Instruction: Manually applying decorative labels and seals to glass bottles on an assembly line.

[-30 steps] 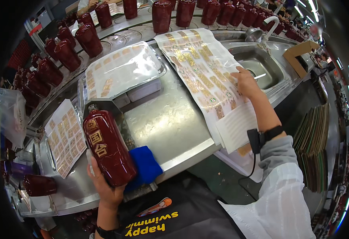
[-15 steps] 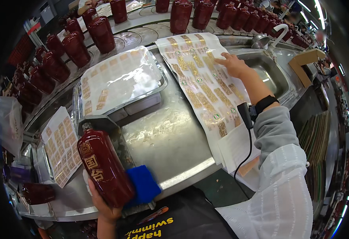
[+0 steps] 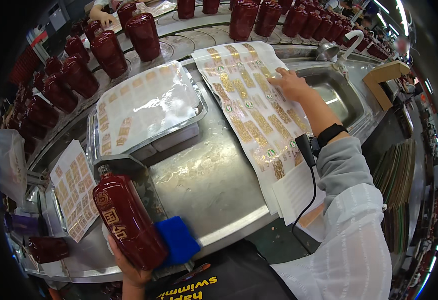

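My left hand [image 3: 130, 267] is closed around the lower side of a dark red glazed bottle [image 3: 141, 227] with gold characters on its front. The bottle leans, its neck pointing up and left, beside a blue cloth [image 3: 177, 241] at the counter's near edge. On the right, my right hand [image 3: 293, 85] reaches over the far right edge of a long white sheet of gold decals [image 3: 256, 145]. Its fingers are apart at the decals, and I see nothing held in them. A dark band circles that wrist.
A metal tray [image 3: 202, 111] holds wet, translucent decal sheets. Another decal sheet [image 3: 75, 190] leans at left, near a lying red bottle [image 3: 48, 249]. A sink [image 3: 336, 95] with a white faucet [image 3: 351, 42] is at right. Red bottles [image 3: 144, 37] line the conveyor, where another person's hand [image 3: 104, 17] shows.
The conveyor bottles have shifted to the right. My left hand and its bottle sit slightly lower and further left. The other person's hand at the back has moved left and down.
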Demonstrator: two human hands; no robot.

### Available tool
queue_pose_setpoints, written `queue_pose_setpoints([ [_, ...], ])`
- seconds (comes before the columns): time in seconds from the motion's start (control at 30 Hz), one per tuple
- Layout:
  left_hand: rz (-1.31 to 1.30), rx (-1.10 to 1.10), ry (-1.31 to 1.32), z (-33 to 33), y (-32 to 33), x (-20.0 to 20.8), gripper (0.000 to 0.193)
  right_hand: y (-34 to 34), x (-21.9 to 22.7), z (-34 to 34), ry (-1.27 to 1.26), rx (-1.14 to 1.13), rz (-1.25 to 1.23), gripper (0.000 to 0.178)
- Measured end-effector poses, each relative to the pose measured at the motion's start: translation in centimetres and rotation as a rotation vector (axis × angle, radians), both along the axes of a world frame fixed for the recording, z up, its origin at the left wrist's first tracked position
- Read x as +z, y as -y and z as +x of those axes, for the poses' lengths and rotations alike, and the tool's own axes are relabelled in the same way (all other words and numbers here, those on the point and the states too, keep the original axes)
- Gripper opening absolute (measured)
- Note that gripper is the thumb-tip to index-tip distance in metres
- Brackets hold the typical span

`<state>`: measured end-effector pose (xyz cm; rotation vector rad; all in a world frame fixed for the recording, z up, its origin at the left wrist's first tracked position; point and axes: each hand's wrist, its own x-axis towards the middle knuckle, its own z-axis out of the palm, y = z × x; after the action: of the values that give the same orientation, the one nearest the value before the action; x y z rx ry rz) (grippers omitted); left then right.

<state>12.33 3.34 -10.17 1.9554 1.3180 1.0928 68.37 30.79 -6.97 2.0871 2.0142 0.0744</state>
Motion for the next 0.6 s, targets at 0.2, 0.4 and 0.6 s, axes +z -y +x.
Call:
queue_pose_setpoints([
  [0.2,-0.014,0.058,-0.017,0.1,0.3,-0.1,0.111,2.0,1.1,2.3,0.012,-0.049,-0.026,0.047],
  [0.4,-0.046,0.078,0.028,0.0,0.4,-0.4,0.112,2.8,-1.7,9.6,-0.17,0.007,0.331,0.023],
  [0.6,0.023,-0.07,0.024,0.1,-0.3,0.5,0.099,0.2,-2.8,10.2,-0.718,-0.619,0.263,0.044],
])
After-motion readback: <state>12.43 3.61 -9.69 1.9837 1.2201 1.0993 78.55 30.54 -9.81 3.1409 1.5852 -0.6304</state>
